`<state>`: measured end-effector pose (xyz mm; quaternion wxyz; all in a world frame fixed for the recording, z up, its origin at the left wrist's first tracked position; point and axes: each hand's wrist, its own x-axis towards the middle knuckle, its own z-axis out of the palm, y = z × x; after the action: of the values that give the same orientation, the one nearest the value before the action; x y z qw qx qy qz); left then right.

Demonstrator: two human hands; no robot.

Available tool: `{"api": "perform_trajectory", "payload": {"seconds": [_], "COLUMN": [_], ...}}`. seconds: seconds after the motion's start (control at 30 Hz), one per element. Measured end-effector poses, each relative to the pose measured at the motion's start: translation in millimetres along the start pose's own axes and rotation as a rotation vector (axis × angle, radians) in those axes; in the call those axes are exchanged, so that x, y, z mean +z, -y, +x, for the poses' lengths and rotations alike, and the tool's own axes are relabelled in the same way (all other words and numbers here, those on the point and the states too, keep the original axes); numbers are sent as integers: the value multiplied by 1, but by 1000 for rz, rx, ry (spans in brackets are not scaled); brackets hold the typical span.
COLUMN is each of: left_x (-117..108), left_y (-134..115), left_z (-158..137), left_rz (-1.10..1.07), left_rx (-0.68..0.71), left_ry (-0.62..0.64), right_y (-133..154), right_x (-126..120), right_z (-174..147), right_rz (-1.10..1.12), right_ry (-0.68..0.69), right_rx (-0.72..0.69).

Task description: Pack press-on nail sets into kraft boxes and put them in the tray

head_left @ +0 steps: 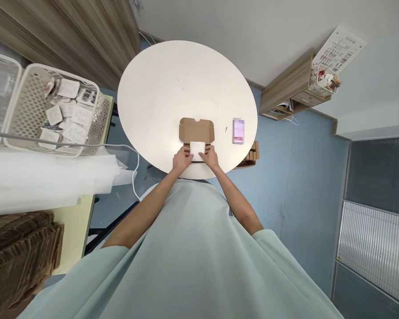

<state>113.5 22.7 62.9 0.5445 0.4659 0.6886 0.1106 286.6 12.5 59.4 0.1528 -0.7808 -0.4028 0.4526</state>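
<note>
An open brown cardboard mailer box (197,131) lies near the front edge of the round white table, its lid laid back away from me. Over its tray is a flat white square packet (197,151). My left hand (182,160) grips the packet's left side, thumb at its lower corner and fingers bent by the box wall. On the opposite side my right hand (210,157) grips it the same way. Most of the box's inside is hidden under the packet and hands.
A phone (238,131) lies on the white table (159,79) to the right. At left, a white perforated basket (20,106) holds several white packets, with white wrapping sheets (53,177) and stacked flat cardboard (26,252) nearer me. Small brown boxes (252,154) sit below the table's right edge.
</note>
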Motion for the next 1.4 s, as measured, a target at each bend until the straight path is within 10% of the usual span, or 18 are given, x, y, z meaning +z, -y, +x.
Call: {"api": "perform_trajectory", "payload": {"seconds": [0.63,0.9,1.13,1.4], "left_x": [18,-27,-45,-49], "left_y": [-1,-17,-24,-42], "left_z": [9,49,79,83], "left_rz": [509,93,-189,-261], "left_rx": [100,114,-48,73], "left_ry": [89,-321,-97,-52], "right_y": [-1,13,20,31], "right_x": [24,-32,-44,-45], "right_z": [6,35,75,80], "right_rz": [-391,-154,129,174], "right_ry": [52,-197,-11,-6], "right_rx": [-119,-207,-39,-170]}}
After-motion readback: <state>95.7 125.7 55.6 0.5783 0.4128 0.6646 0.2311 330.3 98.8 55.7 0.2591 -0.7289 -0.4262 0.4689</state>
